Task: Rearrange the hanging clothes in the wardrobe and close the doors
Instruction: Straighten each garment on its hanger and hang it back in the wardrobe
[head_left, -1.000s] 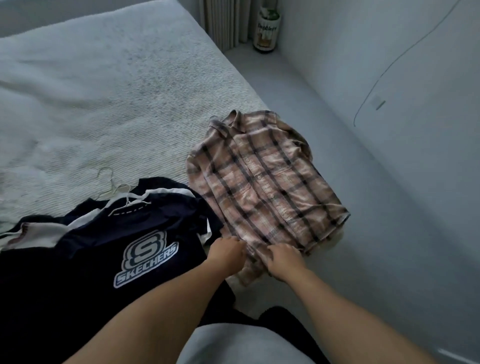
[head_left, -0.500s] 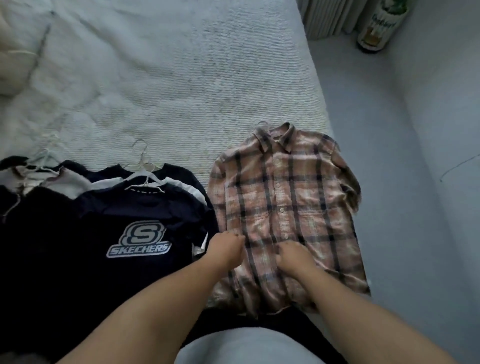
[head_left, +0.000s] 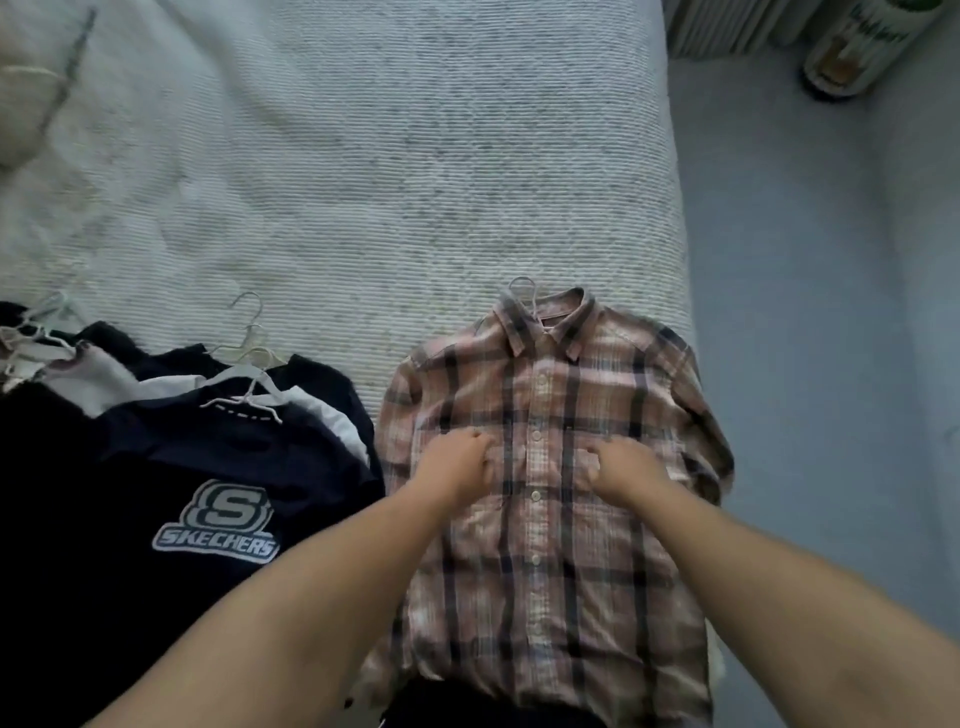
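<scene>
A pink plaid shirt (head_left: 550, 545) lies flat on the bed, buttoned, with a white hanger hook (head_left: 522, 288) poking out of its collar. My left hand (head_left: 460, 465) and my right hand (head_left: 618, 462) both rest on its chest, fingers curled and pinching the fabric on either side of the button line. Left of it lies a pile of dark shirts on white hangers, topped by a navy Skechers T-shirt (head_left: 171, 499). No wardrobe is in view.
The white textured bedspread (head_left: 363, 156) stretches away behind the clothes. The bed's right edge runs down beside the plaid shirt, with grey floor (head_left: 810, 364) beyond. A bottle-like container (head_left: 852, 47) and a radiator stand at the top right.
Both hands have moved up the plaid shirt from its hem to its chest. The shirt now lies straighter and flatter. My view has turned left and down over the bed.
</scene>
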